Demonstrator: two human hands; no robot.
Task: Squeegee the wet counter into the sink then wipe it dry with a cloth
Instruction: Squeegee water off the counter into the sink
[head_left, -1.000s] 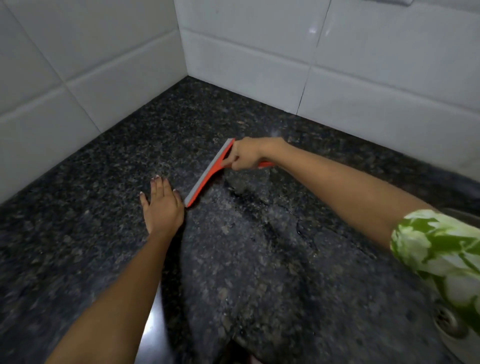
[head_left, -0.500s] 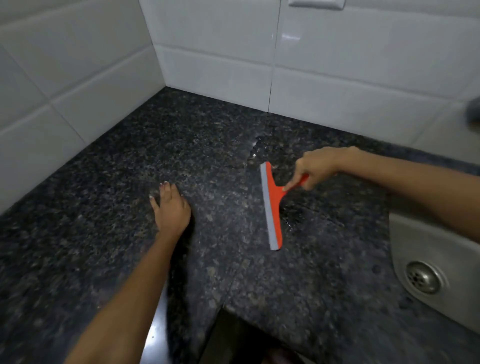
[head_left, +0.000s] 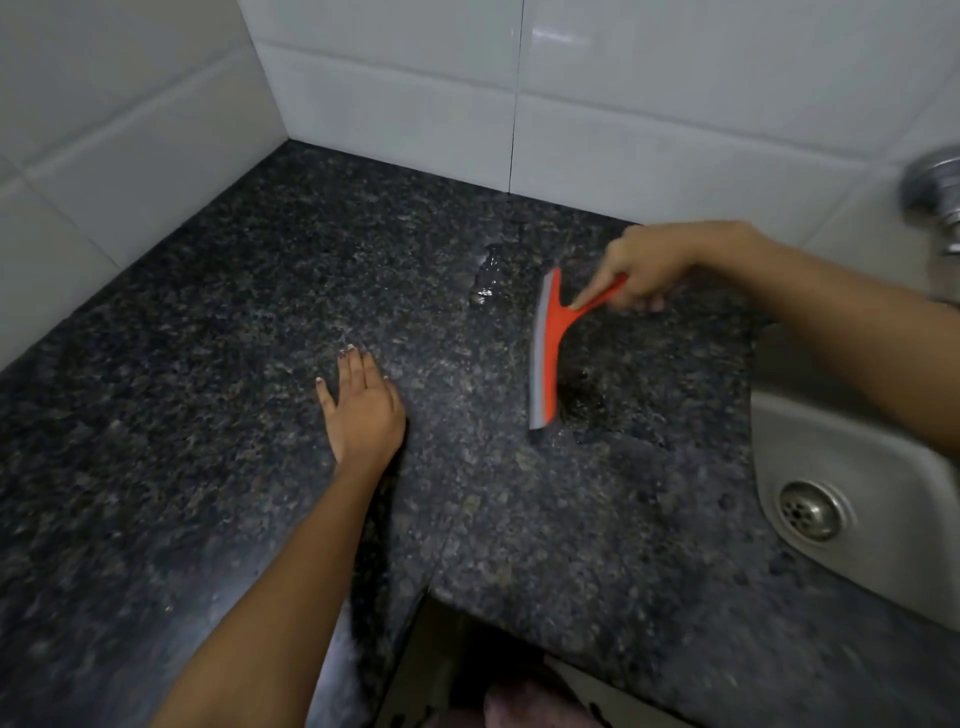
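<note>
An orange squeegee with a grey rubber blade rests its blade on the dark speckled granite counter, blade running front to back. My right hand grips its orange handle. Water pools right of the blade, and a small puddle lies behind and left of it. My left hand lies flat on the counter, fingers together, left of the squeegee. The steel sink with its round drain sits at the right. No cloth is in sight.
White tiled walls meet in a corner behind and to the left of the counter. A chrome tap fitting sticks out of the wall at the far right. The counter's front edge steps inward near the bottom middle.
The squeegee has swept from beside my left hand rightward toward the sink, its blade turning from slanted to nearly front-to-back. My left hand has stayed flat on the counter.
</note>
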